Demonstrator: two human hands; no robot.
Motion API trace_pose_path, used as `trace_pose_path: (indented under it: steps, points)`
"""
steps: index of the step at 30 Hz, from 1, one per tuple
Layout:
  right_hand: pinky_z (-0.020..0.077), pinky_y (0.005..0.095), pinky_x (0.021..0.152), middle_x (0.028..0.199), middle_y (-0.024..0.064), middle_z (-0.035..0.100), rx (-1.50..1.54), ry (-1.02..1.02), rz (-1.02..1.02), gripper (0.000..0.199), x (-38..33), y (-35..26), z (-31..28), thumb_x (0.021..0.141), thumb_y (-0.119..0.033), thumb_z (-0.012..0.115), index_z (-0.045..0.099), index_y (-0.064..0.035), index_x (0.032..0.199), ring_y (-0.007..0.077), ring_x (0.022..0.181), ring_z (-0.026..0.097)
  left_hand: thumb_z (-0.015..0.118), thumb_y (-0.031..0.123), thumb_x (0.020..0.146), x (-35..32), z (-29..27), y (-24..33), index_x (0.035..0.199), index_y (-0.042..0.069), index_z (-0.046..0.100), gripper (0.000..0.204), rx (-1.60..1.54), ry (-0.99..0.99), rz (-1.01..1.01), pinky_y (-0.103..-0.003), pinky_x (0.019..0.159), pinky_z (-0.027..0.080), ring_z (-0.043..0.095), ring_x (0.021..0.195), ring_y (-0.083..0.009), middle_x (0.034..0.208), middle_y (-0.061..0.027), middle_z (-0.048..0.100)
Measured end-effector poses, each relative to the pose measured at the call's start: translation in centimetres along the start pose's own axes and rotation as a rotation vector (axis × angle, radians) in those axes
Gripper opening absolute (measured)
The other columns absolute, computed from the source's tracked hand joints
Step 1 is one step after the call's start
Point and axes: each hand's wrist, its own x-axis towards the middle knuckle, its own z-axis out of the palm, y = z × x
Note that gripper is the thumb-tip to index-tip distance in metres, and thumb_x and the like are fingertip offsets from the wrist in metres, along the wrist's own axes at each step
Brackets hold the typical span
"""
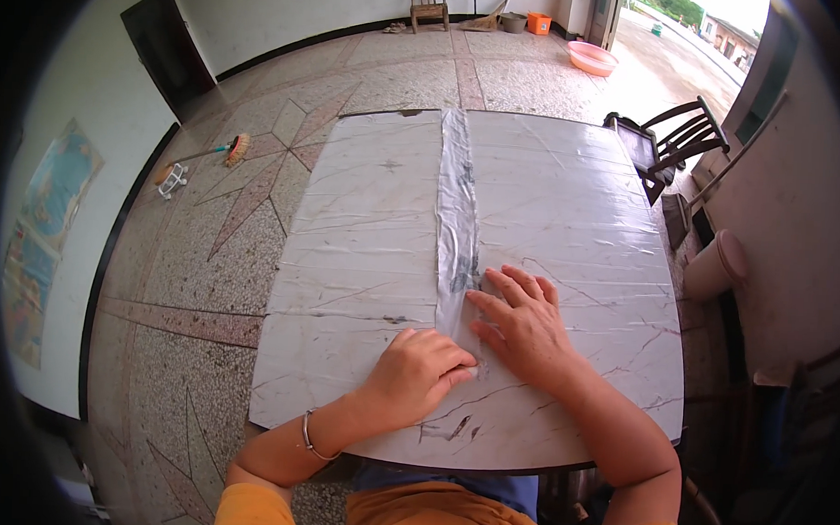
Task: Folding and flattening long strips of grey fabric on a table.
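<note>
In the head view, a long silvery strip [456,213] lies on the table [570,208]. It runs from the far edge, down near the middle, to the two hands. The left hand [412,369] is at the near end of the strip. Its grip is curled in, with the thumb close to the first finger, but I cannot tell if the tips have hold of anything. The right hand [527,331] is just beside the strip, on its right. Its grip is wide open, with the fingers spread and pointing away, and I see nothing held in it

To do this well, I think one hand should hold the strip still while the other rubs it slowly with flat fingers. Rubbing from the middle out to the sides should help with the bumps. A hard tug could make more folds

The strip looks thin, shiny and crinkly, with some dark smudges. The table top is white and flat, with thin dark lines like marble and little creases across it. A smooth, round metal bracelet [308,436] sits on the left wrist. The floor [220,283] is speckled, with pink star points
</note>
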Motion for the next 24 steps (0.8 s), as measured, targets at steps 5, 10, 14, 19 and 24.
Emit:
trace_pose_path:
  steps: [5, 10, 14, 19, 24]
  points:
    - [0.0282, 0.0520, 0.111, 0.139, 0.0107, 0.054, 0.003, -0.014, 0.012, 0.037, 0.2, 0.1, -0.1, 0.088, -0.030, 0.070, 0.066, -0.0158, 0.122, 0.0307, 0.135, 0.043, 0.075, 0.013, 0.082, 0.8, 0.2, -0.3, 0.088, 0.008, 0.072, 0.008, 0.057, 0.094, -0.039, -0.039, 0.079, 0.046, 0.059, 0.083, -0.0274, 0.088, -0.0054, 0.065]
    - [0.0275, 0.0516, 0.110, 0.140, 0.0150, 0.054, 0.033, -0.034, 0.022, 0.039, 0.2, 0.0, -0.4, 0.088, -0.027, 0.071, 0.066, -0.0157, 0.125, 0.0332, 0.135, 0.043, 0.076, 0.011, 0.079, 0.7, 0.6, -1.0, 0.089, 0.007, 0.073, 0.012, 0.088, 0.150, 0.013, -0.040, 0.076, 0.047, 0.059, 0.083, -0.0260, 0.090, -0.0048, 0.065]
    - [0.0277, 0.0522, 0.111, 0.140, 0.0112, 0.053, 0.012, -0.023, 0.016, 0.038, 0.0, 0.3, 0.1, 0.088, -0.030, 0.070, 0.066, -0.0166, 0.124, 0.0298, 0.136, 0.042, 0.078, 0.009, 0.077, 0.6, 0.0, -0.4, 0.091, 0.006, 0.072, 0.016, 0.175, 0.138, 0.114, -0.040, 0.075, 0.047, 0.058, 0.084, -0.0257, 0.091, -0.0047, 0.065]
    - [0.0275, 0.0518, 0.111, 0.141, 0.0113, 0.053, 0.005, -0.033, 0.014, 0.038, 0.0, 0.2, -0.1, 0.089, -0.030, 0.069, 0.066, -0.0166, 0.124, 0.0298, 0.137, 0.042, 0.077, 0.014, 0.078, 0.4, 0.1, -0.1, 0.097, 0.007, 0.072, 0.020, 0.134, 0.105, 0.125, -0.038, 0.079, 0.046, 0.058, 0.087, -0.0256, 0.093, -0.0048, 0.064]
    - [0.0271, 0.0517, 0.112, 0.141, 0.0112, 0.053, 0.013, -0.034, 0.018, 0.038, 0.0, 0.1, -0.2, 0.089, -0.030, 0.069, 0.067, -0.0166, 0.125, 0.0299, 0.137, 0.041, 0.075, 0.014, 0.081, 0.6, -0.6, -0.2, 0.097, 0.006, 0.071, 0.019, 0.177, 0.022, 0.167, -0.039, 0.081, 0.046, 0.058, 0.088, -0.0261, 0.093, -0.0052, 0.064]
